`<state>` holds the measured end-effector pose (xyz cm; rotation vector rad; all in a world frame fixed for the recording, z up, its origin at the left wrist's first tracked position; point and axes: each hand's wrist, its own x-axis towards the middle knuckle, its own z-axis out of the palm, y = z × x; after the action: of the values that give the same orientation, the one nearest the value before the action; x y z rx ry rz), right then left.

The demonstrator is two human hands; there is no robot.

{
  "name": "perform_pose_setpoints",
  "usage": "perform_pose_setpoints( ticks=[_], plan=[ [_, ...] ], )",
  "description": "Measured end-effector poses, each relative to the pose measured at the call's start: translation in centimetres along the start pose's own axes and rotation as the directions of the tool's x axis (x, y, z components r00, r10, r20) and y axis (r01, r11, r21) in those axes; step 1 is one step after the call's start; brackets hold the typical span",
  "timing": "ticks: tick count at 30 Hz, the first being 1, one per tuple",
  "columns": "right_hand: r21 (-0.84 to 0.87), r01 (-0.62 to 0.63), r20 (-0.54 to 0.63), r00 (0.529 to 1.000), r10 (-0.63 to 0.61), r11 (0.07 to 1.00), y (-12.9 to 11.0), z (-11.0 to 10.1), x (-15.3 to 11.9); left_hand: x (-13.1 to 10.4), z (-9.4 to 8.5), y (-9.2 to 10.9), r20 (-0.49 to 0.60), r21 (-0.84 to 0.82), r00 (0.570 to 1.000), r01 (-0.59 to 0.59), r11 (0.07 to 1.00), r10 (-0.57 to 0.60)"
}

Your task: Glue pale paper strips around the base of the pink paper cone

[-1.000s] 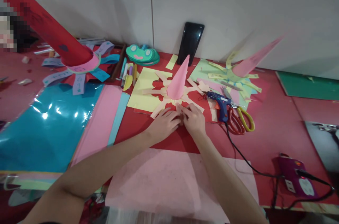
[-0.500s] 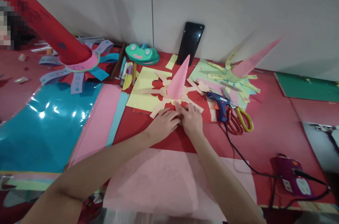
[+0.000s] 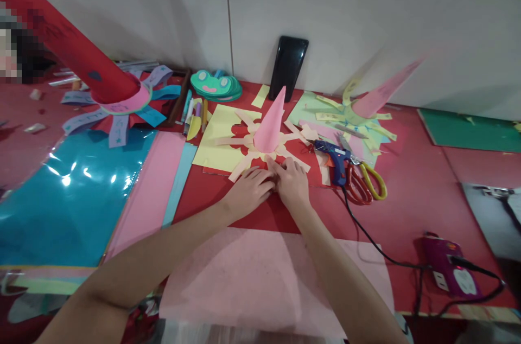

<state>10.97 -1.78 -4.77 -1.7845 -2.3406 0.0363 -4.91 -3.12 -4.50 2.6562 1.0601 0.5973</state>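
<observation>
**Q:** Centrally, what did the two hands do?

**A:** The left hand (image 3: 247,193) and the right hand (image 3: 291,186) lay side by side, palms down, fingers pressed flat on a pale strip at the near edge of the paper craft; neither was clenched, and neither grip enclosed anything. The fingertips met just below the pink cone (image 3: 271,122).

**Q:** Where did the cone stand?

**A:** Upright at the middle of a ring of cream paper strips (image 3: 240,140), which radiated like rays over a yellow sheet (image 3: 211,140) and a red sheet (image 3: 260,214) on the desk (image 3: 423,192).

**Q:** What lay to the right?

**A:** A blue glue gun (image 3: 336,162) lay just beside the right hand, its black cord (image 3: 374,243) trailing to a purple power strip (image 3: 445,265). Scissors (image 3: 368,184) with red and yellow handles touched the gun. Farther off stood a second pink cone on green strips (image 3: 368,105).

**Q:** And to the left and behind?

**A:** A pink sheet (image 3: 150,192) and a glossy blue sheet (image 3: 69,192) lay left; a large red cone with blue strips (image 3: 101,81) stood beyond them. Green frog cut-outs (image 3: 215,85) and a dark phone (image 3: 288,67), leaned on the wall, were at the back. A pale pink sheet (image 3: 252,279) lay nearest, under the forearms.
</observation>
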Motion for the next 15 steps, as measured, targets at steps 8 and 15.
perform_pose_setpoints(
  ticks=[8, 15],
  plan=[
    [0.060, -0.075, 0.092, 0.993, 0.069, 0.995, -0.1, -0.9, 0.6, -0.1, -0.1, 0.0, 0.037, -0.002, 0.999, 0.019, 1.000, -0.019],
    [0.103, -0.052, -0.007, 0.999, 0.053, 0.993, 0.5, 0.3, 0.2, 0.0, -0.3, 0.1, 0.035, -0.033, 0.999, 0.028, 0.999, -0.027]
  ],
)
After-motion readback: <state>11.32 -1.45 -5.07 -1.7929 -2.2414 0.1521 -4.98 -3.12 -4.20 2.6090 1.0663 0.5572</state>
